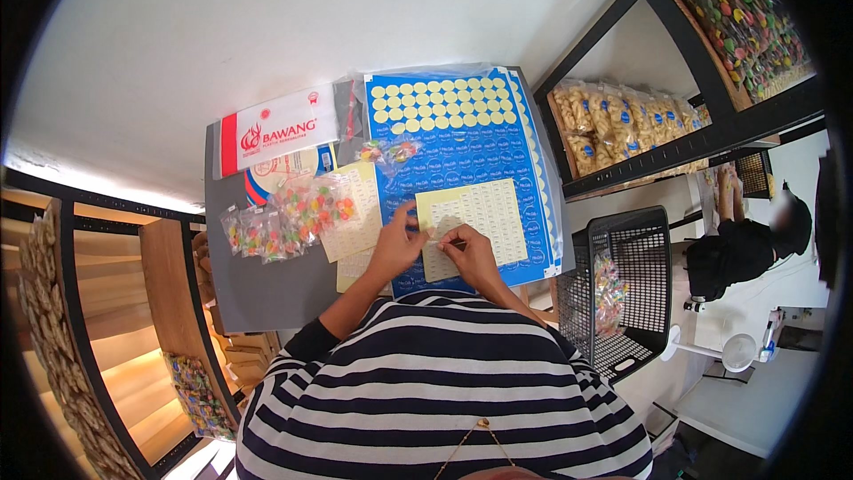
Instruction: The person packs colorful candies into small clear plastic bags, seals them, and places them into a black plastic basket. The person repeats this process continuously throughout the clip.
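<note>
A pale yellow sheet of small white labels (476,230) lies slightly tilted on top of a blue sheet of round stickers (460,153). My left hand (400,243) is at the label sheet's left edge, its index finger and thumb spread apart. On the same sheet, the fingertips of my right hand (470,253) are drawn together near my left thumb. A tiny pale piece shows between the hands, too small to tell what it is or which hand has it. To the left lie another label sheet (363,213) and small clear bags of colourful candies (313,210).
A white and red plastic package (280,130) lies at the back left of the grey table (280,293). Right of the table stands a black crate (630,287) holding bagged candies. Shelves with bagged snacks (616,120) flank both sides. Another person (746,247) works at far right.
</note>
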{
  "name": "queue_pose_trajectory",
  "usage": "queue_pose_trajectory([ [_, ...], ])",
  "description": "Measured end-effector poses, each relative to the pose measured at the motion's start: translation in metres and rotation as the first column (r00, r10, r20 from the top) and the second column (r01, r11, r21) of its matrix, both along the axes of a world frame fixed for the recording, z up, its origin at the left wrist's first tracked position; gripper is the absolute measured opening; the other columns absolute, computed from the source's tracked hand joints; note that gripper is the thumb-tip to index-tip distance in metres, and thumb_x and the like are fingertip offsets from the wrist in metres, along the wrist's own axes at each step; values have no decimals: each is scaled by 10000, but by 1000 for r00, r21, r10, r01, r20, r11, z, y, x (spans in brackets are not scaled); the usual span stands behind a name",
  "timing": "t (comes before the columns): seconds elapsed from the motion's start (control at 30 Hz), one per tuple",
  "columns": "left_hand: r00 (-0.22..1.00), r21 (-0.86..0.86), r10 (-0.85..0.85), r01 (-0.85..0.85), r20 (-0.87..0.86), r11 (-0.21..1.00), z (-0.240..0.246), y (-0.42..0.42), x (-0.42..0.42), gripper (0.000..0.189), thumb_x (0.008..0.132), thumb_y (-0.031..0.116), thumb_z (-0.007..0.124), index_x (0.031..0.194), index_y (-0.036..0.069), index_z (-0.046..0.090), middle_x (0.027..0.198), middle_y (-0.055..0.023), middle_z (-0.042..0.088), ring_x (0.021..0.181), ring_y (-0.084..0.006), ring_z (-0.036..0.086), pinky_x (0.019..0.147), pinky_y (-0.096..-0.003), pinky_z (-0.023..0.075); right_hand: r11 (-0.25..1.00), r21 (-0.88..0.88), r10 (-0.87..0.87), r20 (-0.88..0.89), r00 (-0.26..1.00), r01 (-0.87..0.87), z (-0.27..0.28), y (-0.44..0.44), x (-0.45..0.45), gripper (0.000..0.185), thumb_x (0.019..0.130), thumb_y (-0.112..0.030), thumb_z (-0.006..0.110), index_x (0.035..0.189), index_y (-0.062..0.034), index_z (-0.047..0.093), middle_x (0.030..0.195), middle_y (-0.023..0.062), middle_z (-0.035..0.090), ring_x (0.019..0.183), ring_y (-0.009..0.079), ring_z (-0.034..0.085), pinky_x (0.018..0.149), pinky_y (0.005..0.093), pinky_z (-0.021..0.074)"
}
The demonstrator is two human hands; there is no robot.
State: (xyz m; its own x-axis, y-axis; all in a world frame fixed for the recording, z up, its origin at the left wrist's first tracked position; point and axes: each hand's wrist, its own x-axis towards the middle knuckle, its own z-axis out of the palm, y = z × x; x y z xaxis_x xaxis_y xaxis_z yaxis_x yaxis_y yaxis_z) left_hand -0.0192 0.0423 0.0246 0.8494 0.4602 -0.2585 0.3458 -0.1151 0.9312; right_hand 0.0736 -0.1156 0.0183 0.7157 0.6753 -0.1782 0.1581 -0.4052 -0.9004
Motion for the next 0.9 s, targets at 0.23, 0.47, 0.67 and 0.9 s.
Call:
queue_pose_trajectory([
  [0.23, 944, 832, 267, -302, 194, 465, -10, 105, 18, 506, 808, 113, 712, 1265, 17, 516, 1102, -190, 577, 1093, -360, 548, 845, -502, 455, 1000, -18, 9, -100, 995, -11, -4, -3, 6, 121, 887, -104, 688, 931, -4, 636, 881, 82, 681, 800, 156, 630, 751, 292, 506],
  [0.47, 913, 748, 384, -161, -134, 643, -17, 161, 39, 408, 792, 165, 729, 1150, 23, 595, 1052, -157, 637, 980, -336, 615, 812, -455, 487, 997, 72, 27, -97, 995, -20, -8, -3, 10, 149, 897, -131, 673, 960, -8, 615, 979, 117, 674, 885, 196, 637, 789, 324, 505],
  [0.67, 934, 420, 284, -353, 218, 836, -23, 157, 37, 249, 822, 107, 707, 1046, 27, 637, 952, -128, 672, 861, -257, 652, 787, -329, 497, 993, 117, 19, -102, 995, -7, 7, -4, 19, 111, 914, -97, 646, 964, -17, 588, 1032, 112, 669, 924, 201, 633, 806, 327, 502],
  [0.9, 933, -101, 63, -29, 355, 995, 21, 96, 32, 95, 960, 70, 579, 1037, 14, 585, 933, -22, 656, 870, -82, 601, 797, -230, 459, 975, 224, 7, -42, 999, 3, 50, 4, 34, 108, 925, -89, 627, 985, -28, 563, 1104, 123, 639, 993, 206, 619, 833, 327, 496],
])
